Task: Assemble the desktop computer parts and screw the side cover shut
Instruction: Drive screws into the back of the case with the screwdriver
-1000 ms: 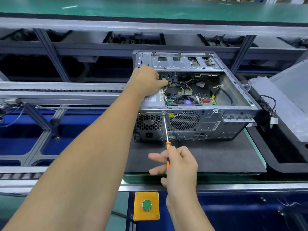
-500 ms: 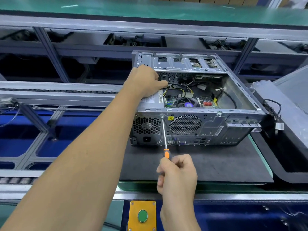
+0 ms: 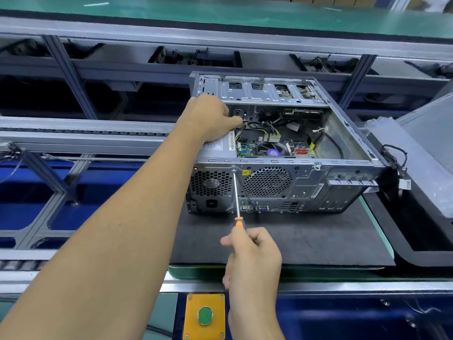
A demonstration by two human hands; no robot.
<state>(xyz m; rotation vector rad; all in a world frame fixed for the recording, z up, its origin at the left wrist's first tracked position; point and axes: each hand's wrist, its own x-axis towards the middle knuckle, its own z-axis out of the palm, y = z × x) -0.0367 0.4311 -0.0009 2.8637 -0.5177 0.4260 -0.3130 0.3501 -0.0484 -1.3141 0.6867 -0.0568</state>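
Open grey metal desktop computer case [image 3: 282,148] lying on its side on a dark grey foam mat [image 3: 306,236], rear panel facing the camera, side cover off and green motherboard [image 3: 277,149] exposed. Silver power supply box [image 3: 218,143] in the near-left corner, white label with barcode on top, print too small to read. Yellow triangular warning sticker [image 3: 246,172] on the rear panel beside the round fan grille [image 3: 268,182]. Left hand [image 3: 210,117] resting on the power supply, fingers curled over its inner edge. Right hand [image 3: 252,253] clamped round the orange-handled screwdriver [image 3: 237,204], tip on a screw at the power supply's upper right corner. Yellow box with a green push button [image 3: 205,315] below the mat. Grey side panel [image 3: 431,148] leaning at far right.
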